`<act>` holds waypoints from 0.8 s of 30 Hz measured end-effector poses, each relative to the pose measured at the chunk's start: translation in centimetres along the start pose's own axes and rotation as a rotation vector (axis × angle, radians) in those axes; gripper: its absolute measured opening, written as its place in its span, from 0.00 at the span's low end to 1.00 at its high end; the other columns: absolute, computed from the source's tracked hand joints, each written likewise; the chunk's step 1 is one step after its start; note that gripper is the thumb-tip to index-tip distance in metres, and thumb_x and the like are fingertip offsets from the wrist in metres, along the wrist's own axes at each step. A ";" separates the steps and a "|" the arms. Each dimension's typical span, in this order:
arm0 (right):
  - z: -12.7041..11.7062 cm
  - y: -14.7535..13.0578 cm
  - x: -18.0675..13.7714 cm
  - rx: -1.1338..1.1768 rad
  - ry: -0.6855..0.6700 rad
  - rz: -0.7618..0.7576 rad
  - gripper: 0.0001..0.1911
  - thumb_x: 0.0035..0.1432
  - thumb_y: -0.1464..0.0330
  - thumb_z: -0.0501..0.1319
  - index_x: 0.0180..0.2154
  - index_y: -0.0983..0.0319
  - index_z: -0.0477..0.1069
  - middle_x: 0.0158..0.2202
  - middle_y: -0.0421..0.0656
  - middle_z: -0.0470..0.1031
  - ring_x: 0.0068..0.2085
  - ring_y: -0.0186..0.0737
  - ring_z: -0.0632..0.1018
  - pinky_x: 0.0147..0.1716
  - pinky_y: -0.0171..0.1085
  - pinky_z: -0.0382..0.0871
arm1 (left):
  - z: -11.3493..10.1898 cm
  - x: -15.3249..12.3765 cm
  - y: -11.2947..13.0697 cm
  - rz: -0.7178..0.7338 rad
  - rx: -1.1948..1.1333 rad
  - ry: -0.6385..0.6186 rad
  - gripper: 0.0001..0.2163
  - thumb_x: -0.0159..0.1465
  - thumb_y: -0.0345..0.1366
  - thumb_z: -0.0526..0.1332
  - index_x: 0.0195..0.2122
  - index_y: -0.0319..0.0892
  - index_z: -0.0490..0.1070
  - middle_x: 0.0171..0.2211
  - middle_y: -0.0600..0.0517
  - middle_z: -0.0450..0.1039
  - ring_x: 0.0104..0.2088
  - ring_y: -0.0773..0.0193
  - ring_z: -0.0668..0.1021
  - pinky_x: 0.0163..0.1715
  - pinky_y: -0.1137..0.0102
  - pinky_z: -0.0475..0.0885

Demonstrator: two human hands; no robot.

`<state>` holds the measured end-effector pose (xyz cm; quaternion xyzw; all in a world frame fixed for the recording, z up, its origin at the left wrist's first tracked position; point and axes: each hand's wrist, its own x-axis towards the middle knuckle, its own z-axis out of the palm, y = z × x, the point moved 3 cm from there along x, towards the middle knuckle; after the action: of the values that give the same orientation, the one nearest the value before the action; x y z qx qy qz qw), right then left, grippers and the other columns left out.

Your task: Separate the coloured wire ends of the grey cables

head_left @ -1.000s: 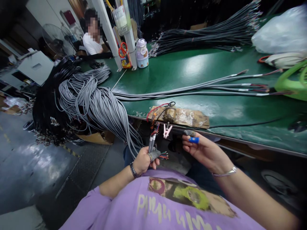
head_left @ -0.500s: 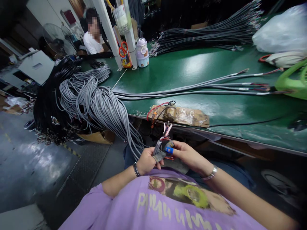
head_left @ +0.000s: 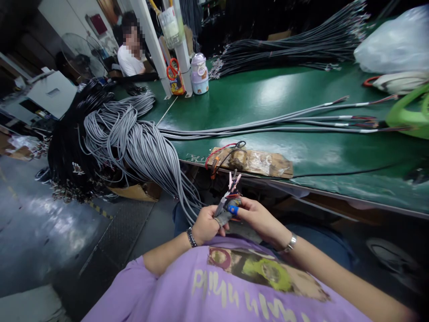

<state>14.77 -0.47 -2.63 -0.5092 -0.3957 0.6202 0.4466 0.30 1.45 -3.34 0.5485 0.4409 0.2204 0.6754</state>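
Note:
My left hand (head_left: 208, 225) is closed around the ends of several grey cables (head_left: 221, 206), low in front of the bench edge. Thin coloured wires (head_left: 233, 194) fan out from the stripped ends. My right hand (head_left: 254, 216), blue tape round one finger, presses in against these wires with thumb and fingers together. Grey coverings on the fingertips of both hands hide the exact pinch point. Just beyond the wires stands a small pink-white clip (head_left: 231, 180), close to the bench edge. The cables run left into a large coiled grey bundle (head_left: 134, 138).
On the green bench (head_left: 268, 96) lie long grey cables (head_left: 284, 120) and a wooden board (head_left: 268, 163) with red and black leads. Black cable bundles (head_left: 284, 51), a lilac bottle (head_left: 199, 74), scissors (head_left: 173, 68) and a green basket (head_left: 410, 114) stand farther off. A person (head_left: 130, 58) sits behind.
My right hand has moved slightly left, its fingers now close against the wires and my left fingertips. My left hand has stayed nearly still.

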 end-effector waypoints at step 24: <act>-0.5 -0.2 0.2 0.220 -0.023 0.067 0.20 0.41 0.62 0.73 0.36 0.62 0.71 0.32 0.43 0.78 0.31 0.37 0.76 0.31 0.36 0.67 | -0.1 0.2 0.1 -0.040 -0.015 -0.045 0.24 0.52 0.58 0.63 0.22 0.38 0.67 0.16 0.54 0.69 0.13 0.73 0.68 0.14 0.76 0.57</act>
<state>15.26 -0.25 -2.62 -0.4629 -0.3130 0.6803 0.4744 0.30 1.69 -3.31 0.5393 0.4349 0.1975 0.6935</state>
